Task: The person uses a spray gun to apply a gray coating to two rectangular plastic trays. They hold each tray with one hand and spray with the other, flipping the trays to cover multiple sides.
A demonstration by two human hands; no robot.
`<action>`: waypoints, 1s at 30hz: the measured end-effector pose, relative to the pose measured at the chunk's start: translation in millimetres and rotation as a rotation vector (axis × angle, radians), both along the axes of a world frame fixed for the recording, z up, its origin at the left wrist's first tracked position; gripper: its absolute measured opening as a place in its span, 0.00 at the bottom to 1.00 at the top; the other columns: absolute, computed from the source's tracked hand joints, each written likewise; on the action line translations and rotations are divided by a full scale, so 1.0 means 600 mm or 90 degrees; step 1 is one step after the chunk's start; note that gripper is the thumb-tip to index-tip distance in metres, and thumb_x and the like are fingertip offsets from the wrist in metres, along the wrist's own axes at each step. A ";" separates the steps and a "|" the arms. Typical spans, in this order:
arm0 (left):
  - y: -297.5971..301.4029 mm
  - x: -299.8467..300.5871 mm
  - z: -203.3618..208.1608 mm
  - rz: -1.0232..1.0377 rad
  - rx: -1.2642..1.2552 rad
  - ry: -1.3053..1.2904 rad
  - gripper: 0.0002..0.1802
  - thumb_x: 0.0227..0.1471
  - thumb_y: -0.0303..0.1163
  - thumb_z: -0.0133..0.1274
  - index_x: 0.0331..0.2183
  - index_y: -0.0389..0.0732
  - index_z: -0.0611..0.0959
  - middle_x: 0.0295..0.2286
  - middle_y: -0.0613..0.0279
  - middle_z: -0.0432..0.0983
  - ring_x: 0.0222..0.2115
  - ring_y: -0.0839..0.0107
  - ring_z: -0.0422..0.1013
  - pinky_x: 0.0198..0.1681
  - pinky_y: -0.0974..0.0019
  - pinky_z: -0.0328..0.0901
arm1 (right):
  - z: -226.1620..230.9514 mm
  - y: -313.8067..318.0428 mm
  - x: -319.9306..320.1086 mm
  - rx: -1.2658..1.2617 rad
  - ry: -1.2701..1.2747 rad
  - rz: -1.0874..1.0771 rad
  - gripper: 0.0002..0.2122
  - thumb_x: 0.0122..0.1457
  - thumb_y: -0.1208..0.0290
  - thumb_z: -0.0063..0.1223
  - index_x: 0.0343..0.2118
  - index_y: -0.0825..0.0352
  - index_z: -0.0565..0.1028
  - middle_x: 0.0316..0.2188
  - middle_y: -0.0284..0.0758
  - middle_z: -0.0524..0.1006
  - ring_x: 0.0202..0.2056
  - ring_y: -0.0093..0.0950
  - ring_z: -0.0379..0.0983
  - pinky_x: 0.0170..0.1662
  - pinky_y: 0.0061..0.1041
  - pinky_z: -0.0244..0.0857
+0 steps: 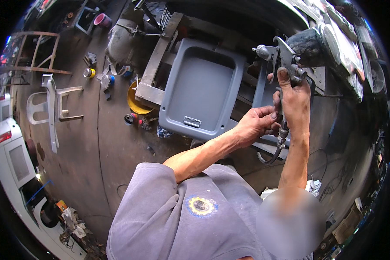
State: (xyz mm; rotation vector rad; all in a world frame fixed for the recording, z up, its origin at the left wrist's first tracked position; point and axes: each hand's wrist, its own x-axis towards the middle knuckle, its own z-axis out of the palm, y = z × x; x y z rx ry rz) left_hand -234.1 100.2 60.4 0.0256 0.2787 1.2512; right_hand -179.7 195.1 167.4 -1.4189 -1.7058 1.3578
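Gripping the spray gun (286,57) by its handle: right hand (297,102), head view. Left hand (258,125) fingers drawn narrow at the lower handle; can't tell if they grip. Gun sits right of the grey tray-shaped panel (203,89), on a frame (150,93).

From here I count 2 hands (295,106), 1 spray gun (285,55), 2 trays (199,91), 1 chair (51,102), 1 basin (137,104) and 1 pail (102,20).

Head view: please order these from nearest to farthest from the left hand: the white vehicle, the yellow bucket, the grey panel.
1. Grey panel: up and left of the left hand.
2. Yellow bucket: farther left, past the panel.
3. White vehicle: at the picture's left edge.
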 end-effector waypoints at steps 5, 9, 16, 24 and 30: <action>0.030 0.010 0.002 0.031 0.004 0.018 0.13 0.57 0.32 0.56 0.43 0.42 0.75 0.33 0.69 0.75 0.32 0.76 0.74 0.41 0.70 0.69 | 0.007 0.030 -0.003 0.000 -0.026 0.001 0.25 0.56 0.43 0.54 0.34 0.67 0.76 0.27 0.30 0.78 0.14 0.15 0.64 0.15 0.17 0.55; 0.055 0.022 0.001 0.035 0.004 -0.003 0.12 0.57 0.32 0.55 0.43 0.42 0.74 0.32 0.68 0.75 0.31 0.73 0.75 0.40 0.65 0.70 | 0.015 0.055 0.000 -0.031 -0.061 -0.008 0.26 0.54 0.42 0.55 0.34 0.68 0.75 0.25 0.31 0.77 0.14 0.16 0.64 0.14 0.19 0.56; 0.057 0.017 0.020 -0.004 -0.096 0.113 0.22 0.60 0.38 0.51 0.52 0.38 0.69 0.40 0.56 0.74 0.36 0.66 0.76 0.39 0.64 0.70 | -0.011 0.114 0.024 -0.033 -0.160 0.018 0.29 0.54 0.41 0.55 0.40 0.69 0.71 0.24 0.30 0.73 0.13 0.18 0.63 0.14 0.21 0.58; -0.271 -0.084 -0.176 0.035 -0.660 0.383 0.40 0.54 0.41 0.58 0.60 0.37 0.58 0.55 0.46 0.62 0.49 0.52 0.67 0.45 0.50 0.69 | -0.011 0.158 0.028 0.006 -0.280 0.045 0.27 0.59 0.48 0.53 0.48 0.70 0.68 0.24 0.31 0.70 0.13 0.19 0.64 0.14 0.22 0.58; -0.270 -0.157 -0.237 0.159 -0.828 0.328 0.44 0.49 0.46 0.62 0.59 0.40 0.58 0.59 0.44 0.50 0.56 0.43 0.56 0.44 0.43 0.68 | -0.023 0.175 -0.062 -0.023 -0.187 0.149 0.28 0.58 0.45 0.54 0.48 0.67 0.66 0.23 0.26 0.66 0.14 0.15 0.62 0.13 0.19 0.58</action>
